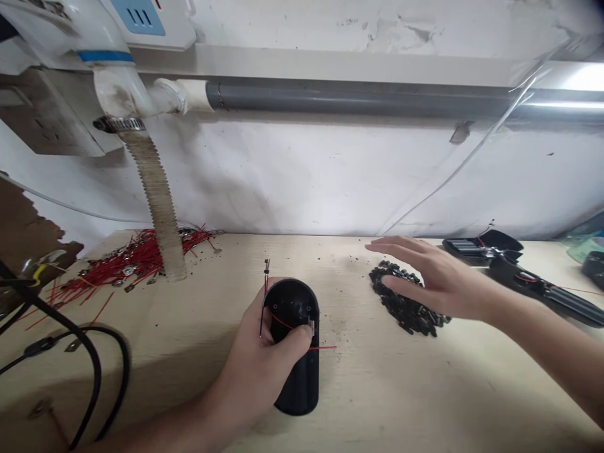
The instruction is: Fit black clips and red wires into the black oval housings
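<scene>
My left hand (264,346) grips a black plastic housing (302,384) with a rounded top, its thumb pressed on a small metal piece (311,326) at the right inner edge. A red wire (323,347) pokes out to the right from under the thumb. At the housing's upper left, a thin dark part with small terminals (267,270) stands up beside the fingers. My right hand (434,280) hovers over a pile of small black parts (410,308), its fingers stretched and apart, holding nothing.
Red wires with metal tabs (136,258) lie heaped at the back left, under a ribbed hose (160,201). Black cables (94,358) loop at the left. More black housings (533,283) lie at the right. A grey pipe (353,97) runs along the wall behind the wooden table (377,402).
</scene>
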Available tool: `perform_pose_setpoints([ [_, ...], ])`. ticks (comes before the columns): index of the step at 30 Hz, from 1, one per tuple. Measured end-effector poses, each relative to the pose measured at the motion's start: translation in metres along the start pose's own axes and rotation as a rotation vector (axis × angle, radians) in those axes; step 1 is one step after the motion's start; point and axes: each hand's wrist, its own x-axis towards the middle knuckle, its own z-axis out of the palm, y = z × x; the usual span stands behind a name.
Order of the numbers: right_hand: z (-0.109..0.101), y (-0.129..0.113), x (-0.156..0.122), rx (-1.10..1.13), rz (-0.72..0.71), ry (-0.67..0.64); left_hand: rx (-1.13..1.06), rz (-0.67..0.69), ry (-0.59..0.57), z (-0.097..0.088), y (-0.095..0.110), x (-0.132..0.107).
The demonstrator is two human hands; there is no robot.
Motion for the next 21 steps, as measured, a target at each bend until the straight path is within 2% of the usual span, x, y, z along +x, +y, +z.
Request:
perform_pose_setpoints([
  [5, -0.009, -0.003, 0.025, 0.019, 0.028, -0.121, 0.013, -0.015, -0.013, -0.001, 0.000, 0.001],
  [9, -0.009, -0.006, 0.022, 0.086, -0.006, -0.198, -0.017, -0.020, -0.025, 0.000, 0.003, 0.001],
  [15, -0.004, -0.010, 0.019, 0.162, 0.104, -0.330, -0.001, -0.029, -0.022, -0.001, 0.000, 0.000],
  [21, 0.008, -0.010, 0.023, 0.203, 0.055, -0.257, -0.028, -0.040, -0.021, -0.002, -0.005, 0.000],
])
